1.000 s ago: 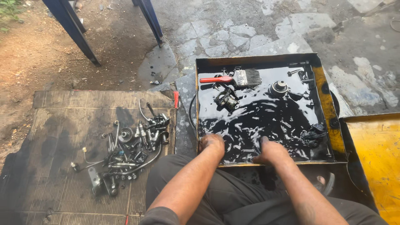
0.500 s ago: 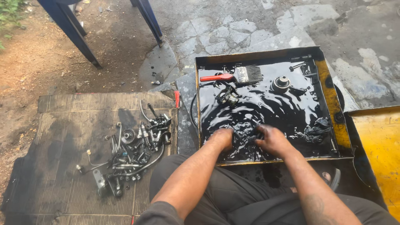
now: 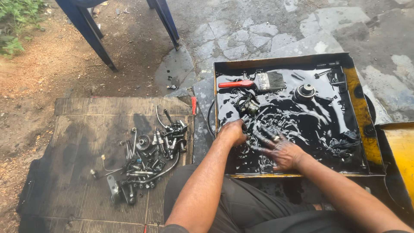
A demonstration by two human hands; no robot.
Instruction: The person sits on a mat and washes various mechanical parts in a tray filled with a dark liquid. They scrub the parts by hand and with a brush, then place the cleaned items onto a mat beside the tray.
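Small metal part, dark and lumpy, sits in the black oily liquid of the tray, near-left area, just beyond the left hand. Lies up and slightly right of that hand; long axis can't tell, too oil-coated. Left hand nearer to it than right hand.

Left hand: fingers curled down into the liquid at tray's near-left edge; whether gripping anything, can't tell. Right hand: fingers spread fairly wide, flat on/in the oil, pointing toward the left hand, holding nothing visible. Hands close but apart.

Tray contents: brush w/ red handle at far-left, handle pointing left, bristles right; round part far-centre; small bits along far-right corner; dark clump near-right.

Left of tray, on the ribbed mat: heap of bolts and fittings, well apart from both hands.
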